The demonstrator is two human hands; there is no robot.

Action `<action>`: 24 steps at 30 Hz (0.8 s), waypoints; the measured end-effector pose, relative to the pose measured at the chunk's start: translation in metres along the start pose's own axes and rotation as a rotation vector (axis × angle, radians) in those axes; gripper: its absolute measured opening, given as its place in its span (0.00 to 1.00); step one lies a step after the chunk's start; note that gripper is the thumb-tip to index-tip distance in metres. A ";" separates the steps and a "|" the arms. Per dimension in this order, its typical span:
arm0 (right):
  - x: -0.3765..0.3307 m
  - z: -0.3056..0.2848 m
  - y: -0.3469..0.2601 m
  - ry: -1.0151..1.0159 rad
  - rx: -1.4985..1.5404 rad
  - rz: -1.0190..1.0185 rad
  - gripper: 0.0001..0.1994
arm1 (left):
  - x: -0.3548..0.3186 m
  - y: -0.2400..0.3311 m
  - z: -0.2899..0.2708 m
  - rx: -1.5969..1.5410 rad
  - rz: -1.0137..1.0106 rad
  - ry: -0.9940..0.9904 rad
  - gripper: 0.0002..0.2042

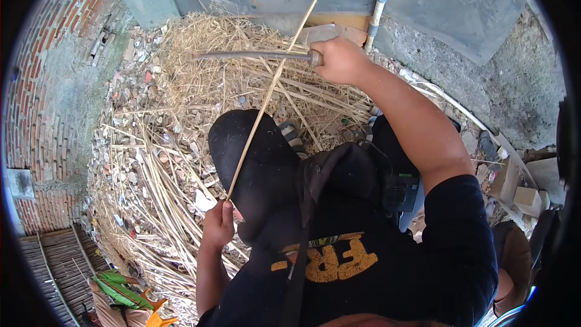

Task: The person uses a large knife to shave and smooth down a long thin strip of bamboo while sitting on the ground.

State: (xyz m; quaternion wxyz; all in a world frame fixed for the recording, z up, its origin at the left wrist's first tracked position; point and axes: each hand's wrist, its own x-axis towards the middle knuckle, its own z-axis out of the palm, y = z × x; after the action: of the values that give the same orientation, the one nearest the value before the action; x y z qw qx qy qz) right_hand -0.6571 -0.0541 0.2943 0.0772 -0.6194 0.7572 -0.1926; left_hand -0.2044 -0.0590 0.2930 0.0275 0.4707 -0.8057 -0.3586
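My left hand (216, 225) is closed round the lower end of a long, pale bamboo strip (259, 118). The strip slants up and away to the right, passing over my dark-clothed knee (227, 139). Closed on the handle of a long, slightly curved knife (254, 54), my right hand (342, 60) is farther out. Its blade points left and crosses the strip in its upper part; whether the two touch I cannot tell. Beneath the blade lies a heap of pale, curly shavings (193, 36).
Many cut strips (160, 188) lie on the rubble at left. A brick wall (45, 85) bounds the left, with grey panels (454, 6) and a pipe (381, 3) ahead. Blocks (526, 200) stand at right. Another person (118, 297) is at the lower left.
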 end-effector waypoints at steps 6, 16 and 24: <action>0.011 0.008 0.039 0.097 0.081 0.088 0.12 | 0.011 0.007 0.001 0.035 0.043 -0.006 0.26; 0.004 0.002 0.014 -0.089 -0.005 0.073 0.12 | 0.009 0.007 0.005 0.080 0.028 -0.012 0.25; -0.002 -0.027 -0.006 -0.060 -0.135 0.065 0.09 | 0.002 -0.021 0.004 0.061 0.008 0.022 0.27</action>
State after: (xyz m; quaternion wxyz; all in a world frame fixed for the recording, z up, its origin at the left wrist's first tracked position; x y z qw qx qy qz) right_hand -0.6609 -0.0476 0.3214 0.0642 -0.6039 0.7854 -0.1200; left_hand -0.1914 -0.0646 0.2767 0.0235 0.4718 -0.8178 -0.3288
